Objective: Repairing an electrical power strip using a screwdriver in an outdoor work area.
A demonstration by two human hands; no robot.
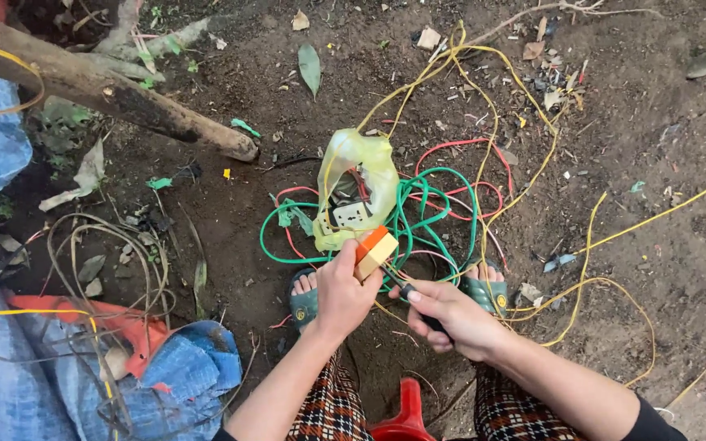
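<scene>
Seemingly light and rigid, the orange block [375, 250] is pinched at its lower end by the left hand [343, 296]; a dark-handled tool [415, 300] is gripped by the right hand [449, 314].

Block [376, 248]: smooth orange-and-tan, probably plastic. Beside block: bag [361, 175], thin glossy yellow plastic; wires [426, 204], smooth plastic sheath. Left of block: branch [116, 96], rough bark; tarp [10, 384], woven blue. Soil [655, 98] matt, crumbly.
</scene>
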